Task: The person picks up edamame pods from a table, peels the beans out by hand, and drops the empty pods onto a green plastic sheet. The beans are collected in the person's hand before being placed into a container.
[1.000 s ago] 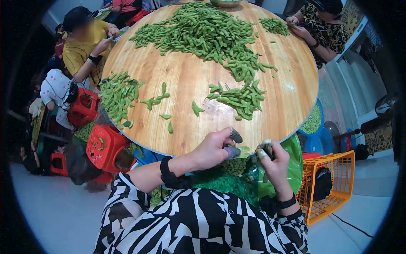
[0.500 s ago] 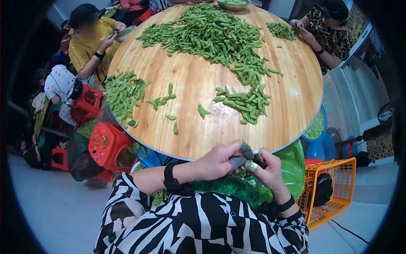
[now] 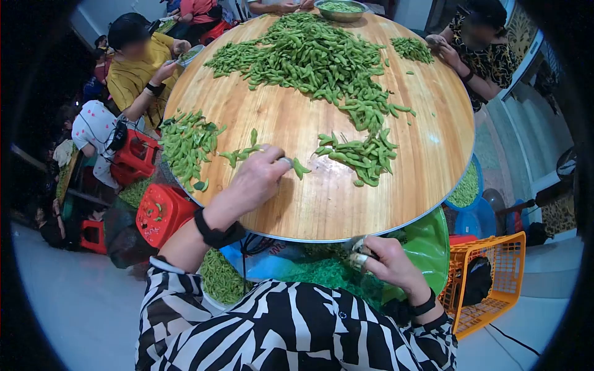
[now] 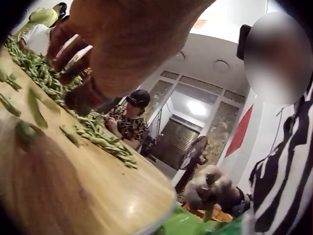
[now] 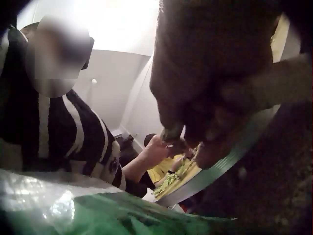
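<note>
My left hand (image 3: 255,179) reaches over the round wooden table (image 3: 272,216), its fingers loosely bent right beside a small edamame pod (image 3: 301,168). Another few pods (image 3: 232,157) lie just beyond its knuckles. In the left wrist view, the fingers spread over the scattered pods. Low at the table's near edge, my right hand (image 3: 391,263) is curled, with coverings on thumb and fingertips; I cannot tell whether something sits inside it. Beneath it lies a green plastic bag (image 3: 334,279). A small heap of pods (image 3: 365,157) is to the right of centre.
A large pile of pods (image 3: 309,59) covers the table's far half, with another heap (image 3: 185,145) at left. Other people sit around, one in yellow (image 3: 133,74). An orange crate (image 3: 492,278) and blue basin (image 3: 476,216) stand right, red stools (image 3: 158,216) left.
Both hands were together at the table's near edge, first with a pale green pod between them. The left has moved forward and left to the pods; the right stays low near the edge.
</note>
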Motion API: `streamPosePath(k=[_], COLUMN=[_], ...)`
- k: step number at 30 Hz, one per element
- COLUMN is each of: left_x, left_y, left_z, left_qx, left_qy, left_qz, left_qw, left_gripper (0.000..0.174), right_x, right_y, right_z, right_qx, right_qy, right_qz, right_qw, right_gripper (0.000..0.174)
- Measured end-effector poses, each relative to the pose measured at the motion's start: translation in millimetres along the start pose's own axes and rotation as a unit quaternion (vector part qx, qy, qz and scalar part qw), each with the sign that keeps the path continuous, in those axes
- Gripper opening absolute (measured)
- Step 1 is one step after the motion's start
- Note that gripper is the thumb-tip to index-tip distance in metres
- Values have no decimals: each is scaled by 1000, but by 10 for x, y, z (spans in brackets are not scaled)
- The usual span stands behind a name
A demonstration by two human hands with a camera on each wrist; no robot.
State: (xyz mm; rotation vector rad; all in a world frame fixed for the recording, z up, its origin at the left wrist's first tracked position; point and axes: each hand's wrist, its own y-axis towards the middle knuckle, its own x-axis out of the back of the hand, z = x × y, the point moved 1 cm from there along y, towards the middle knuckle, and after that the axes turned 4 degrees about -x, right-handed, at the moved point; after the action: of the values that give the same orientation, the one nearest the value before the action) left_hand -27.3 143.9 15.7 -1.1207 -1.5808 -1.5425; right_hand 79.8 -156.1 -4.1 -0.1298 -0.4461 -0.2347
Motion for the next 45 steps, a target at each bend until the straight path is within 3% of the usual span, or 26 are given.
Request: streamPosePath(k=[2,6,8,12,13,14,15,18,21,25,40,45], left_x=[-219,-401,-373,-323,-298,-285,-265,-296,-348,-456,-503,-466], left_y=[42,74,117,208,237,261,294,360,347,348,291,289], left_z=[24,93,83,-98,-166,-242,-334,-638,-904,-1085,-1183,-1196], left_qx=[-33,-28,-47,-24,83,186,184,240,260,237,215,186], left_qy=[-50,-85,-96,-100,-249,-389,-393,-630,-670,-721,-623,-577], left_qz=[42,40,41,-6,9,25,27,49,62,-6,-28,-11], left_qw=[997,995,993,995,965,902,900,737,693,651,751,795], left_gripper=[18,19,31,26,22,18,18,15,17,22,28,31], right_x=[2,46,68,19,17,15,10,-12,-46,-51,-51,-69], right_y=[33,-27,-49,22,44,64,81,119,131,122,117,107], right_z=[11,31,13,-28,-4,15,31,47,66,15,13,-36], right_qx=[-57,-100,-169,-137,-128,-120,-123,-94,-72,-55,-80,-65], right_qy=[51,137,316,435,448,461,460,394,392,399,462,398], right_qz=[-49,-68,-58,-71,-84,-97,-101,-103,-144,-139,-136,-155], right_qw=[996,983,932,887,881,874,873,908,906,905,873,902], right_gripper=[14,18,25,31,32,35,35,40,39,35,39,38])
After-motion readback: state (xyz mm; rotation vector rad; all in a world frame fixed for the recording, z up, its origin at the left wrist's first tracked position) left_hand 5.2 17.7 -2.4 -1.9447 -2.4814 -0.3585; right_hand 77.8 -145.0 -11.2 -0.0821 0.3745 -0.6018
